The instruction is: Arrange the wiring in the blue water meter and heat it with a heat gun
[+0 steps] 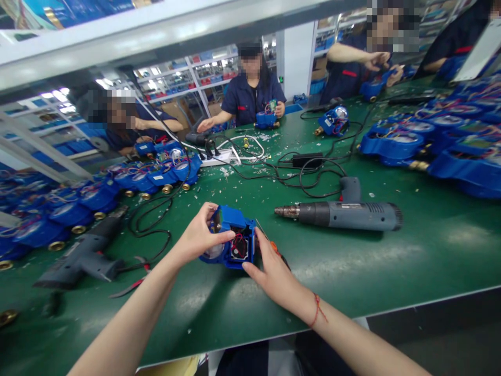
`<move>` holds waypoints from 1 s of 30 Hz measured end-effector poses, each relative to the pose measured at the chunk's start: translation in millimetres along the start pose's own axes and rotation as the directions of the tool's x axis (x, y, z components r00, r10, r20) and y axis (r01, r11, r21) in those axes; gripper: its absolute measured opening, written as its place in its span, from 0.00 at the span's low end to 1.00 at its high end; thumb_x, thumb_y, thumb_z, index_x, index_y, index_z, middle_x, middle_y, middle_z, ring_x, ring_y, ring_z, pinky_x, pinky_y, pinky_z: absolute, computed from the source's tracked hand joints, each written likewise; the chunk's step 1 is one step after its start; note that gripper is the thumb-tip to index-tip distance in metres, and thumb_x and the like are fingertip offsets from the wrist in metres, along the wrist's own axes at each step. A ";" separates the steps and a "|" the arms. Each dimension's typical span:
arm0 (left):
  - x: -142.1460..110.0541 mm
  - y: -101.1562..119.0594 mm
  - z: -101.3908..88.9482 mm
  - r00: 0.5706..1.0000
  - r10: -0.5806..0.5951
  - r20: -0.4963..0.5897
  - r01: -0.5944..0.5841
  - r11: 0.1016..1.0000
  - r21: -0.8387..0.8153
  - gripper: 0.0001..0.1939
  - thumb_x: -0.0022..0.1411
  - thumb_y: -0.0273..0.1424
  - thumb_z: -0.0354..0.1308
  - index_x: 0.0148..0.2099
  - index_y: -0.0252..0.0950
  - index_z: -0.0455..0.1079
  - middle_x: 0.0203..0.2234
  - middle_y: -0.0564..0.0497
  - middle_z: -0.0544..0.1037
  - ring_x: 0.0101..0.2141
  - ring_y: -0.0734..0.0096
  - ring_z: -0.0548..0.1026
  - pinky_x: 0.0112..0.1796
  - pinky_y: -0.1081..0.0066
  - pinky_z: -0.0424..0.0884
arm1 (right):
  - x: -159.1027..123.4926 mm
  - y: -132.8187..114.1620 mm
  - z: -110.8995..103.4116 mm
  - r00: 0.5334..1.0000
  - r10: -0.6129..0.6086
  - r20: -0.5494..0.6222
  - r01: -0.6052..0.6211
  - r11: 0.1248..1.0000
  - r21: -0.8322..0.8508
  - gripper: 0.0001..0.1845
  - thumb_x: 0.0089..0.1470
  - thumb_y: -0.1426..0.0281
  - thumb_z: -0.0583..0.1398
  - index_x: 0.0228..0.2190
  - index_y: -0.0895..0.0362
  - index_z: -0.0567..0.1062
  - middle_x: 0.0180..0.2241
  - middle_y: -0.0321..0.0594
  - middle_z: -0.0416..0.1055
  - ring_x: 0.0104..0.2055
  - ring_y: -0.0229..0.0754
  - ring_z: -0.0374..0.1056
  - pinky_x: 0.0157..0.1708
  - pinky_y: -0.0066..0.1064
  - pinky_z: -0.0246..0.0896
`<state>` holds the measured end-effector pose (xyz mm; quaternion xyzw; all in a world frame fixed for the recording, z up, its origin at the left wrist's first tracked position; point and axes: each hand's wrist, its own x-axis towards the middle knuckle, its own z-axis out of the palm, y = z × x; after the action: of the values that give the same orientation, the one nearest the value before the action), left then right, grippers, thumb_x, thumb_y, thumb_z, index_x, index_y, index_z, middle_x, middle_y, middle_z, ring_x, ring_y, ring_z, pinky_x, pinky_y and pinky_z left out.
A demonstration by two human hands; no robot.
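A blue meter housing [231,237] with red and black wires showing inside is held just above the green table [391,271]. My left hand [199,235] is closed around its left side, thumb across the front. My right hand [272,274] grips the housing's right edge and also holds a small tool with an orange handle [274,246] against the palm.
A grey heat gun [340,213] lies to the right, another heat gun [84,256] to the left with red-handled cutters [131,286] beside it. Rows of blue meters [97,196] line the left side, more blue meters [430,141] the right. Black cables [297,175] cross the middle. Three people work across the table.
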<state>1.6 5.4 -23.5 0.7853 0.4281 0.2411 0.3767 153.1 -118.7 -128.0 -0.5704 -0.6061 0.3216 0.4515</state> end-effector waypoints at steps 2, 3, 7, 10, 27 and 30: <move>-7.1 1.9 3.4 0.998 -0.047 -0.049 0.047 0.999 0.000 0.32 0.40 0.43 0.71 0.44 0.37 0.61 0.36 0.49 0.75 0.39 0.57 0.75 0.41 0.60 0.70 | 8.1 4.0 -0.6 0.999 -0.001 -0.034 0.003 0.999 0.053 0.38 0.58 0.66 0.53 0.64 0.68 0.46 0.65 0.58 0.48 0.67 0.48 0.47 0.64 0.47 0.46; -10.0 2.8 5.3 0.995 -0.073 -0.069 0.073 0.997 -0.003 0.33 0.40 0.44 0.71 0.45 0.37 0.60 0.36 0.48 0.75 0.38 0.57 0.75 0.41 0.59 0.70 | 12.3 6.2 -1.2 0.999 -0.003 -0.048 0.006 0.998 0.067 0.35 0.59 0.67 0.51 0.64 0.67 0.49 0.64 0.58 0.50 0.66 0.48 0.49 0.64 0.47 0.47; -16.0 8.1 12.6 0.979 -0.148 -0.142 0.145 0.989 -0.030 0.35 0.39 0.45 0.71 0.46 0.37 0.61 0.35 0.48 0.75 0.37 0.55 0.76 0.41 0.57 0.70 | 27.1 12.4 -4.9 0.998 -0.011 -0.060 0.016 0.997 0.076 0.29 0.62 0.66 0.48 0.62 0.63 0.56 0.61 0.53 0.58 0.64 0.46 0.55 0.63 0.44 0.49; -17.3 13.0 15.2 0.968 -0.161 -0.195 0.150 0.986 -0.069 0.35 0.38 0.43 0.72 0.46 0.36 0.63 0.35 0.48 0.76 0.40 0.55 0.76 0.44 0.57 0.69 | 34.4 9.8 -11.0 0.999 -0.011 -0.049 0.014 0.998 0.062 0.28 0.62 0.67 0.47 0.61 0.65 0.58 0.59 0.55 0.62 0.60 0.47 0.59 0.60 0.43 0.53; -77.5 -6.7 31.8 0.891 -0.341 -0.300 0.148 0.842 -0.520 0.34 0.43 0.46 0.69 0.49 0.36 0.65 0.42 0.46 0.80 0.43 0.57 0.78 0.45 0.64 0.72 | 48.4 -17.3 -48.8 0.964 -0.031 0.265 0.023 0.999 0.033 0.28 0.63 0.56 0.48 0.19 0.59 0.69 0.19 0.33 0.62 0.22 0.34 0.54 0.23 0.27 0.47; -76.9 -9.4 33.3 0.883 -0.331 -0.331 0.121 0.844 -0.522 0.35 0.42 0.44 0.70 0.50 0.36 0.65 0.43 0.46 0.79 0.45 0.58 0.77 0.46 0.67 0.71 | 39.6 -12.9 -48.7 0.984 -0.043 0.172 0.037 0.999 0.039 0.26 0.64 0.58 0.48 0.21 0.59 0.71 0.22 0.36 0.67 0.26 0.36 0.60 0.28 0.28 0.54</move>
<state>-19.4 -69.8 -55.3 0.5391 0.5141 0.4525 0.4902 194.8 -87.7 -90.4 -0.5199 -0.6485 0.3716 0.4137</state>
